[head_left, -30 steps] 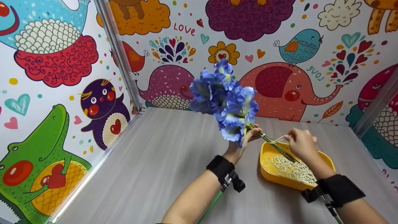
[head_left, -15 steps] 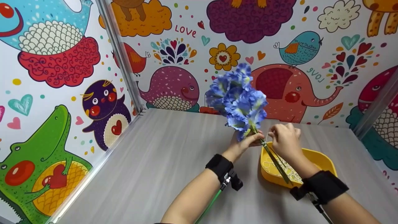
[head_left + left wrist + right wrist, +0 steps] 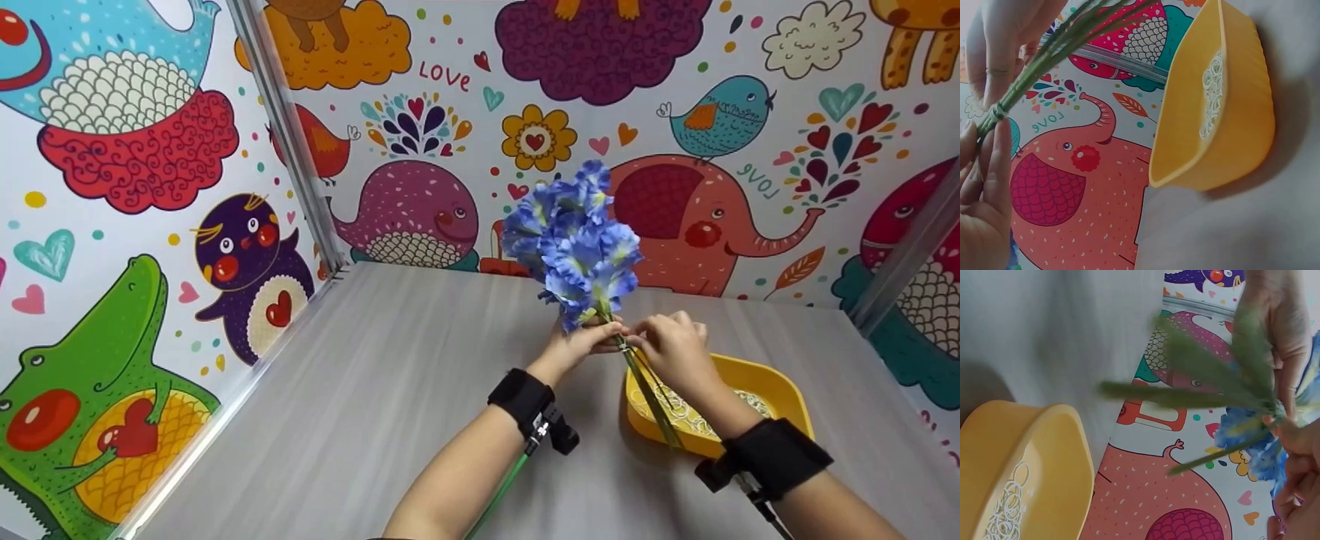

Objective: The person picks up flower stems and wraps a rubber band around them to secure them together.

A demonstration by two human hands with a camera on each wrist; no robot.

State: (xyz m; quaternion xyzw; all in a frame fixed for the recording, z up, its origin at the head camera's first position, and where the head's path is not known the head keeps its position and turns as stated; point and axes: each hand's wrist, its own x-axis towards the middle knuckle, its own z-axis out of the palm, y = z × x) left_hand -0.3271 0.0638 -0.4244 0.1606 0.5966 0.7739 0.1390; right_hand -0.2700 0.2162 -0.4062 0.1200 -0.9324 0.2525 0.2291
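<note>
A bunch of blue artificial flowers (image 3: pixel 574 244) stands tilted above the table, its green stems (image 3: pixel 651 397) pointing down toward the right. My left hand (image 3: pixel 581 346) grips the stems just under the blossoms. A white rubber band (image 3: pixel 998 111) is wound around the stems beside the left fingertips. At that band, my right hand (image 3: pixel 675 345) pinches with thumb and fingers; the part of the band between them is mostly hidden. In the right wrist view the stem ends (image 3: pixel 1185 396) fan out, blurred, and the right hand (image 3: pixel 1303 467) meets the left hand (image 3: pixel 1280 332) at the binding.
A yellow plastic box (image 3: pixel 772 375) stands on the table below the right hand, with many loose white rubber bands (image 3: pixel 1005 512) inside. The grey table (image 3: pixel 420 390) is bordered by printed cartoon walls (image 3: pixel 420 45) at the back and left.
The flowers have shifted right and turned more upright. My right hand has come left to the stems, and the band stretched between it and the stems earlier is now close around them.
</note>
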